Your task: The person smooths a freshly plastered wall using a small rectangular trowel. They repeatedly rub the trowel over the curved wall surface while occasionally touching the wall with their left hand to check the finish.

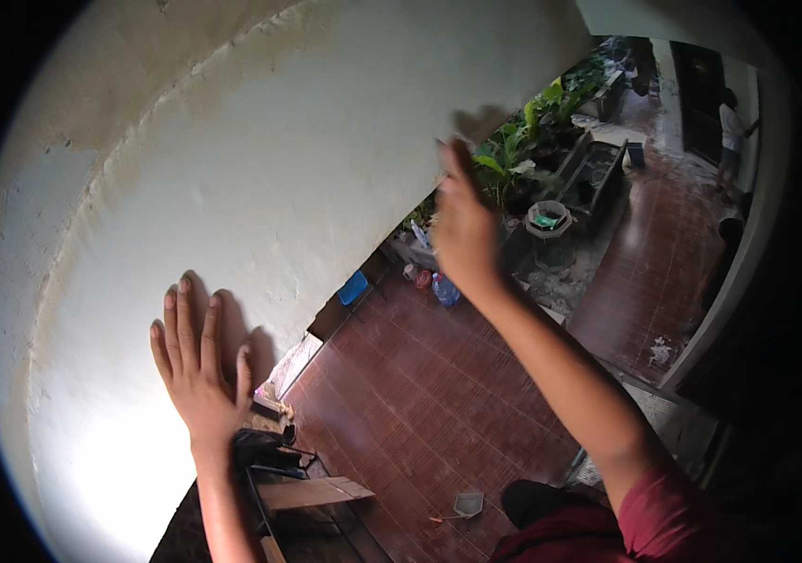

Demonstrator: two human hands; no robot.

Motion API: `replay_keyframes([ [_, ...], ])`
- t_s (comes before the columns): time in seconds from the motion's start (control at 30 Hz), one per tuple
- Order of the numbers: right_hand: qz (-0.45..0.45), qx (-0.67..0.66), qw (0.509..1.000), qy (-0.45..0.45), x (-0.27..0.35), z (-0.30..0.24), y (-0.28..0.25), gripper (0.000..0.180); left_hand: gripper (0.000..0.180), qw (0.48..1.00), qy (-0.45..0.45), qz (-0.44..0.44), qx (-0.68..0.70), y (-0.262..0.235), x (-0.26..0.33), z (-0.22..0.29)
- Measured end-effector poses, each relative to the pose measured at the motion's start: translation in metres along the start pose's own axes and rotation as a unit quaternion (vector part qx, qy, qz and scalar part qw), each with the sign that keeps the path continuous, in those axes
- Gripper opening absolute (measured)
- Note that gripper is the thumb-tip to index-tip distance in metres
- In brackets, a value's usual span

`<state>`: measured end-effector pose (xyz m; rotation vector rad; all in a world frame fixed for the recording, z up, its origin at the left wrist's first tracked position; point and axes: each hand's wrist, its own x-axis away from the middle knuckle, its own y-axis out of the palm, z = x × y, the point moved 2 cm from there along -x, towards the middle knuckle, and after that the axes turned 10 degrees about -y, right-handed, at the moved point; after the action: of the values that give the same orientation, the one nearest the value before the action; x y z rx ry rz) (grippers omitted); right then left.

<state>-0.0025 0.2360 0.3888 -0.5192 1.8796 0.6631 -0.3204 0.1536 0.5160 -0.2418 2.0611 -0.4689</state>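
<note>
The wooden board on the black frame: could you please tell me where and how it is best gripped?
The wooden board is probably best gripped at its right end, from the right, pinching top and underside: it looks flat, and that end seems to jut past the black frame.

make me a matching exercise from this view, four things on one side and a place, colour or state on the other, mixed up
Things:
1. left hand
2. right hand
3. leafy plants
4. grey pan

Matches:
A. green
B. on the red-brown floor
C. fingers spread, at the pale wall
D. higher in view, by the wall's edge

Pairs: 1-C, 2-D, 3-A, 4-B
</note>
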Motion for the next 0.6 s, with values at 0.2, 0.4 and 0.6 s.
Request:
replay_keyframes([
  [0.2,0.015,-0.015,0.999,-0.04,-0.008,-0.07,0.061,0.059,0.054,1.0,-0.011,0.002,-0.026,0.008,0.01,-0.007],
  [0.4,0.025,0.027,0.999,0.009,-0.012,-0.068,0.057,0.055,0.055,1.0,-0.001,-0.006,-0.026,0.005,0.008,-0.009],
  [0.6,0.007,0.012,0.999,-0.046,0.002,-0.091,0.063,0.056,0.056,1.0,-0.012,-0.019,-0.019,0.004,0.011,-0.009],
])
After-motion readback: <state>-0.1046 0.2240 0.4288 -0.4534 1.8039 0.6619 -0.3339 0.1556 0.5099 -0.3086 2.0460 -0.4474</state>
